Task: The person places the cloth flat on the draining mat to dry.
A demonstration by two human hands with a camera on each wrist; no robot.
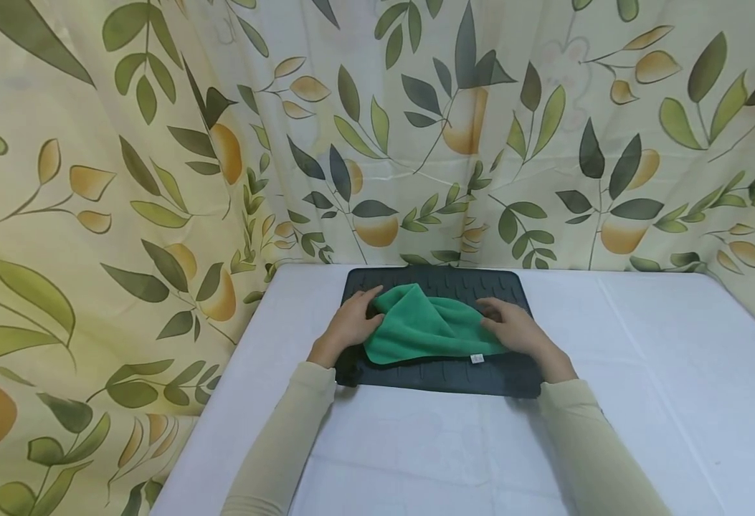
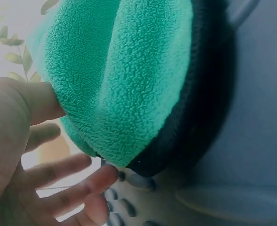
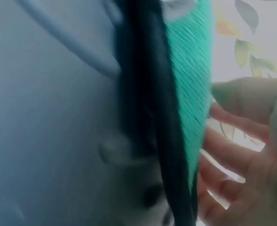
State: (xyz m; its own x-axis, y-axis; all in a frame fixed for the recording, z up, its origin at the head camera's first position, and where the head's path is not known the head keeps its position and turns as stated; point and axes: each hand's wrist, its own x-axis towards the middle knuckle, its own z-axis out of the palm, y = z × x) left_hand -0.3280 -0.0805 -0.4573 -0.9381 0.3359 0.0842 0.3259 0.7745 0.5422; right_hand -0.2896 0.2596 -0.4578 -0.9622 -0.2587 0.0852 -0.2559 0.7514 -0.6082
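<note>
A green fleecy cloth [image 1: 431,326] with a dark edge and a small white tag [image 1: 477,358] lies rumpled on a dark ridged mat [image 1: 416,376]. At its left end is my left hand [image 1: 354,320]; in the left wrist view the thumb touches the cloth [image 2: 124,84] while the other fingers spread loosely below it. My right hand [image 1: 514,328] is at the opposite end. The right wrist view has its fairly straight fingers and thumb against the cloth [image 3: 190,80], some fingertips hidden by the cloth's edge.
The mat lies on a table with a white cover [image 1: 661,416]. Behind it and along the left side hangs a curtain [image 1: 409,165] printed with leaves and fruit. A dark bunched piece [image 1: 348,367] sits at the mat's left edge, below the left wrist.
</note>
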